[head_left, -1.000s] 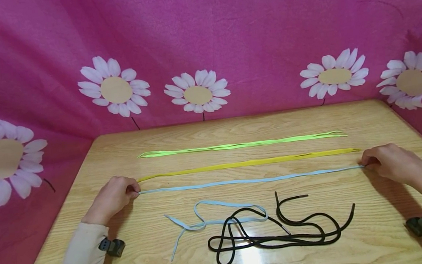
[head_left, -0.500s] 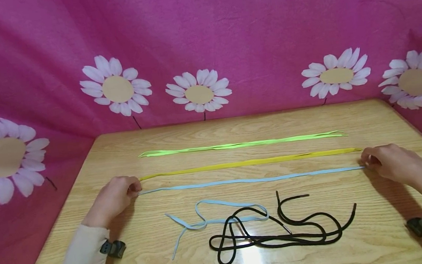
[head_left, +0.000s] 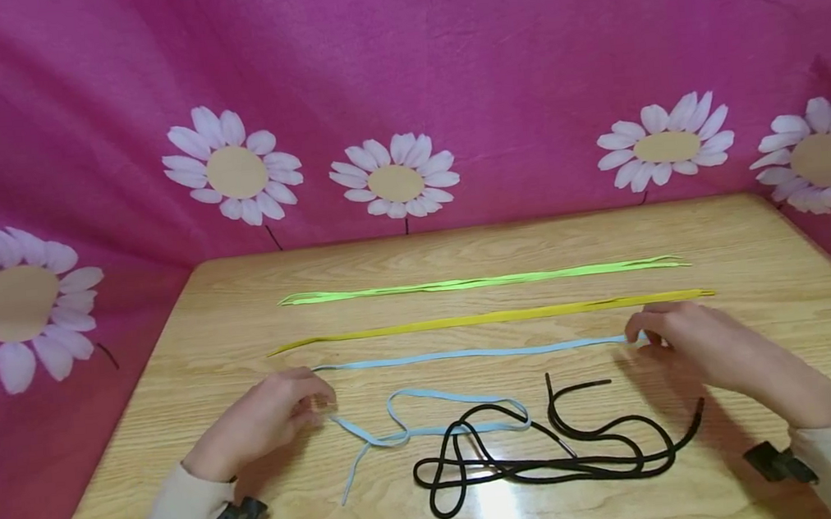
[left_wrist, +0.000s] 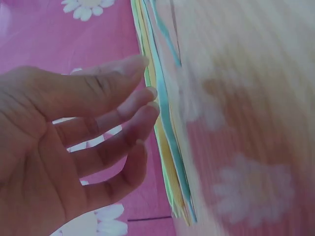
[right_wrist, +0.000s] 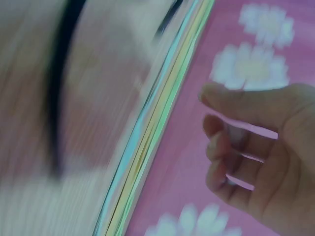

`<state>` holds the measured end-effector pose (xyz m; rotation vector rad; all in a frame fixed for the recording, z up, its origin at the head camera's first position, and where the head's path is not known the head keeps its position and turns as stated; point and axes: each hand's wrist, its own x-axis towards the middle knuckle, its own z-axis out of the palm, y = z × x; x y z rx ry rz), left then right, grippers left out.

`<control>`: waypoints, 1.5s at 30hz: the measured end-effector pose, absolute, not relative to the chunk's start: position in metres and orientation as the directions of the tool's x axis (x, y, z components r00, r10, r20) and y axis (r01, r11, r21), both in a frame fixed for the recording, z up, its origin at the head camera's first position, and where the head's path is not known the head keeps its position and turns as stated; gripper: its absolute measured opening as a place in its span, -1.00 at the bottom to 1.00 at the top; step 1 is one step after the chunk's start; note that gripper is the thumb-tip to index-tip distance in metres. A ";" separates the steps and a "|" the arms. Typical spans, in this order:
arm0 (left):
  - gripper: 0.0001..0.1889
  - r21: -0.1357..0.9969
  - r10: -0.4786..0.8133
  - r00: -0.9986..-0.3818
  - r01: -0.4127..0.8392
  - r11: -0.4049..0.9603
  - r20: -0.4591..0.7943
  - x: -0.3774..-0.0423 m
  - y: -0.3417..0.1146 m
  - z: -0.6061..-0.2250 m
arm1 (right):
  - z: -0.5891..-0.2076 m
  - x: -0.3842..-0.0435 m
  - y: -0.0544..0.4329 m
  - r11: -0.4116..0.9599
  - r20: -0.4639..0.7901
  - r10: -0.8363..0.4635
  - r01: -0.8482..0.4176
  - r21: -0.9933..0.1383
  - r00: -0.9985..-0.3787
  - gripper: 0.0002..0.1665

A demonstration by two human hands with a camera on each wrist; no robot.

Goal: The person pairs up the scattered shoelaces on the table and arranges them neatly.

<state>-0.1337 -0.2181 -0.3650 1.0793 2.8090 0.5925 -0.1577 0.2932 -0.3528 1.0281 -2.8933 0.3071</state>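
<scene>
A straightened light blue shoelace (head_left: 468,354) stretches from side to side across the table. My left hand (head_left: 273,412) hovers by its left end, close to the tip of a second light blue shoelace (head_left: 394,441) that lies loosely looped. In the left wrist view the left hand's fingers (left_wrist: 130,125) are loosely bent, with nothing between them. Over the right end of the straight blue lace is my right hand (head_left: 697,342), covering its tip. The right wrist view shows that hand's fingers (right_wrist: 216,147) relaxed, holding nothing, apart from the laces.
A yellow shoelace (head_left: 495,317) lies straight behind the blue one, and bright green laces (head_left: 484,281) lie farther back. Tangled black round laces (head_left: 589,463) overlap the looped blue lace near the front. A pink flowered cloth (head_left: 503,79) hangs behind the wooden table (head_left: 533,241).
Both hands have let go of the straight blue lace's ends and moved inward. My left hand has also come nearer the front, towards the looped blue lace. The laces lie much as before.
</scene>
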 end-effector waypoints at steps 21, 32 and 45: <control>-0.79 0.421 0.689 -0.725 0.625 0.657 0.001 -0.131 -0.204 -0.378 | -0.377 -0.121 0.177 0.524 0.038 -0.840 -0.827 -0.201 -0.541 -0.83; -0.68 0.397 0.664 -0.748 0.606 0.689 -0.011 -0.131 -0.214 -0.376 | -0.375 -0.126 0.200 0.492 0.107 -0.843 -0.837 -0.240 -0.527 -0.71; -0.63 0.398 0.620 -0.784 0.562 0.725 -0.021 -0.128 -0.233 -0.368 | -0.364 -0.135 0.269 0.517 0.294 -0.781 -0.835 -0.191 -0.551 -0.77</control>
